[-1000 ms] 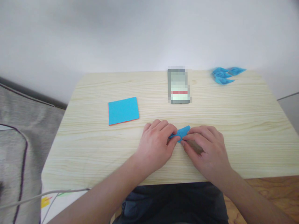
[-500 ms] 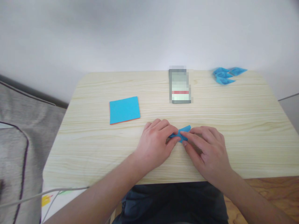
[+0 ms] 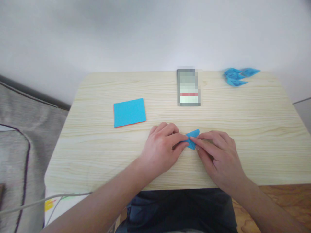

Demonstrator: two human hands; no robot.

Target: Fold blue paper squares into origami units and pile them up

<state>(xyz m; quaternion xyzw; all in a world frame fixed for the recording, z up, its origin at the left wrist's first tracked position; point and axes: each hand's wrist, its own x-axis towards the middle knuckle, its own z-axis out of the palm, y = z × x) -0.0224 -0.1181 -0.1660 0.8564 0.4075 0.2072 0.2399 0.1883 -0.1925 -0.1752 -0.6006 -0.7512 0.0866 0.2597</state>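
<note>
Between my hands, low over the near middle of the table, is a small folded blue paper [image 3: 192,142]. My left hand [image 3: 165,147] pinches its left end between thumb and forefinger, hiding that part. The forefinger of my right hand [image 3: 217,155] rests on the paper's upper face, with the thumb at its lower right edge. Its upper right corner sticks up past the right fingertips. Several folded blue paper pieces [image 3: 235,76], pointed at one end, lie together at the table's back right.
A stack of blue paper sheets [image 3: 130,112] with a red edge lies left of centre on the wooden table [image 3: 97,142]. A blurred-out phone [image 3: 189,87] lies near the back edge, by the white wall [image 3: 136,38]. A cable [image 3: 60,195] crosses the near left corner.
The fingers have shifted slightly on the folded paper, and its right part now shows wider and flatter. My right hand has moved a little to the right. The view has tilted slightly.
</note>
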